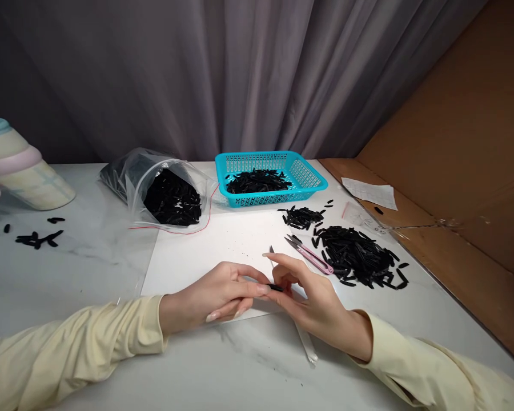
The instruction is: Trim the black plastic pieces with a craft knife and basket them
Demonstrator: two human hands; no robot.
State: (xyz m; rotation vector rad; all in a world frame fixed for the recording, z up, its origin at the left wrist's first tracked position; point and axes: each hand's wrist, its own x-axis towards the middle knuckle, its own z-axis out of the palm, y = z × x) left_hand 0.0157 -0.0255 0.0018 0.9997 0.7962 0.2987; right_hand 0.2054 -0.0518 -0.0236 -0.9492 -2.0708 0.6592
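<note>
A small black elongated piece is pinched between my two hands above a white sheet. My left hand grips one end between thumb and forefinger, its other fingers curled below. My right hand has its thumb and a finger closed at the other end, with one finger raised. A slim white pointed tool runs beneath my right hand, its tip showing beyond the fingers; whether it is held or lies on the table I cannot tell. Pink-handled thread snips lie just past my right hand.
Loose black pieces form a large heap and a smaller one at right. Behind stand a blue basket and an open plastic bag of such pieces. A tumbler is at left, a cardboard wall at right.
</note>
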